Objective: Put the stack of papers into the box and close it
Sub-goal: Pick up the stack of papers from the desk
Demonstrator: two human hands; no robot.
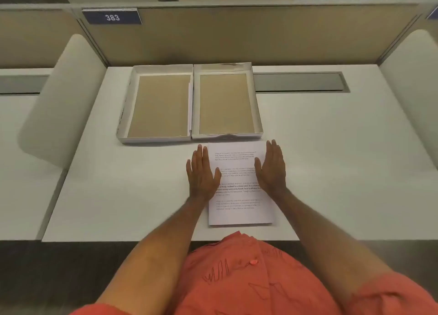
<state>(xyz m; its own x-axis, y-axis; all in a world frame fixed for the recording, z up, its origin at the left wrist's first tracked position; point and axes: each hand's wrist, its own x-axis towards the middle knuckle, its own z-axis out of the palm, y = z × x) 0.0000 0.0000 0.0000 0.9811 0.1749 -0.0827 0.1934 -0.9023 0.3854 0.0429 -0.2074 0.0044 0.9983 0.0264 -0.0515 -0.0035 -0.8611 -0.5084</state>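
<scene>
A stack of printed white papers point(238, 203) lies flat on the desk just in front of me. My left hand point(202, 173) rests at the stack's left edge, fingers straight and apart. My right hand point(271, 169) stands edge-on at the stack's right edge, fingers straight. Neither hand grips the papers. Beyond the stack an open white box lies flat in two halves side by side, both with brown cardboard floors: the left half point(123, 115) and the right half point(259, 115). Both halves hold nothing.
The white desk point(331, 172) is bounded by a beige partition point(237, 37) at the back and rounded white side dividers point(61, 96) left and right. A grey cable slot point(298, 82) sits behind the box on the right. A blue "383" sign point(112, 17) hangs on the partition.
</scene>
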